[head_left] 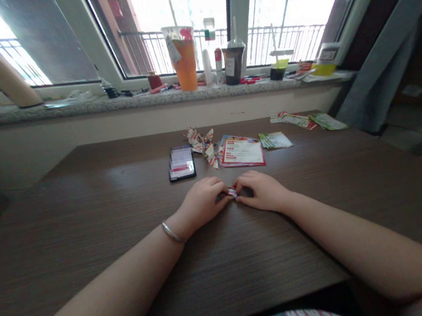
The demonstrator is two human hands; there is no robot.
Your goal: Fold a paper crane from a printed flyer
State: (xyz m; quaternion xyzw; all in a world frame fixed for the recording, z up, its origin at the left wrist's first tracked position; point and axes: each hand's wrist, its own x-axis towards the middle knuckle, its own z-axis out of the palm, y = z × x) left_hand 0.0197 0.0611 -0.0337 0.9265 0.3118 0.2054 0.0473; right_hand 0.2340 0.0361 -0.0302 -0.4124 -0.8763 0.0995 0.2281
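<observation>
Both hands meet over the dark wooden table [228,263], pinching one small piece of folded printed paper [232,192]. My left hand [204,200], with a silver bangle [172,233] at the wrist, is closed on its left side. From the right, my right hand [264,190] grips it with thumb and fingers. Much of the paper is hidden by the fingertips. Just beyond my hands lie a phone [181,163] with a lit screen, folded striped paper pieces [204,145] and a stack of red-bordered printed sheets [241,152].
Green-and-white leaflets [276,140] lie right of the stack, with more leaflets [328,121] farther right. Behind the table, a stone windowsill [105,106] carries a tall orange drink cup [183,57], a dark drink cup [234,62], pens and small bottles. A grey curtain [378,70] hangs at right.
</observation>
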